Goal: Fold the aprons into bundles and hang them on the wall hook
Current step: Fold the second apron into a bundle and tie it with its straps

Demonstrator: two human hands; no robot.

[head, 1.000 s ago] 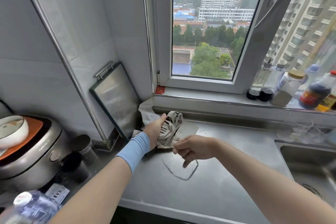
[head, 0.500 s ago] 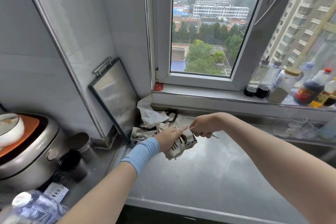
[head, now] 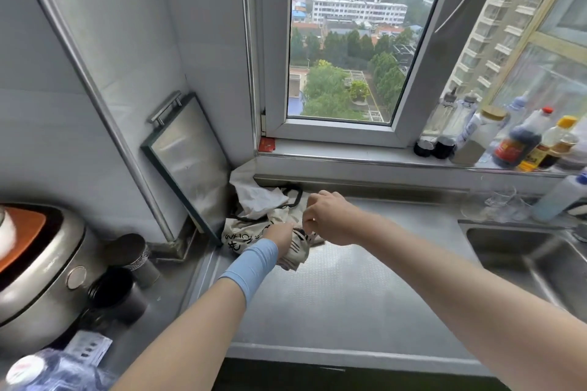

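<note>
In the head view, low in the middle of the frame, the left hand (head: 281, 236), with a pale blue sleeve (head: 251, 263) at its wrist, clutches a rolled bundle of cream apron cloth printed with black stripes (head: 298, 251). The bundle rests on the ribbed stainless-steel table (head: 343, 301), just in front of a loose heap of cream and white aprons with black straps (head: 254, 200) in the corner under the window sill. The right hand (head: 332, 220) hovers just above the bundle with its fingers (head: 309, 220) curled tight toward the cloth; whether they pinch a tie or nothing at all is too small to tell. The bundle looks only half secured, so the chief risk, as I judge it, is that it springs open: soft cloth unrolls once the left grip slackens, and a loosely wound tie would slip off. A second risk is snagging, since the bundle touches the heap behind it and a black strap loop lies near the right hand, so lifting could drag the heap along. The grey metal-framed board with a bar handle (head: 187, 162) leans on the wall just left of the heap, and a tug on cloth at its foot could topple it. No wall hook shows in the frame, so the carry to it cannot be judged.
</note>
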